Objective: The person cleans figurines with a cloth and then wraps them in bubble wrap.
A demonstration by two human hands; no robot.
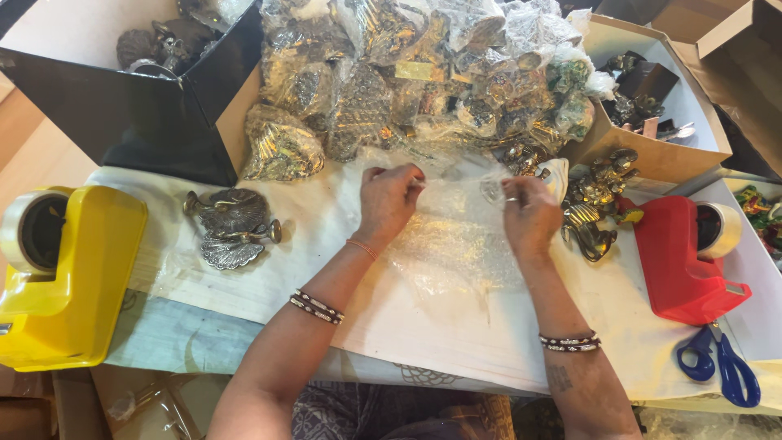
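- Two forearms with beaded bangles reach from the near edge over a white sheet (456,326) on the table.
- The left hand (389,200) pinches the far edge of a bubble wrap (456,236) piece, fingers together on it.
- The right hand (528,213) grips the same wrap's far right edge, fingers closed on the film.
- The wrap lies flat at the table's middle, between both hands.
- A brass ornament (232,226) sits left of the left hand, apart from it.
- Brass figures (599,204) stand just right of the right hand.
- Wrapped brass pieces (423,77) are piled at the far side.
- A yellow tape dispenser (69,273) sits near left; a red dispenser (680,261) and blue scissors (721,363) sit near right.
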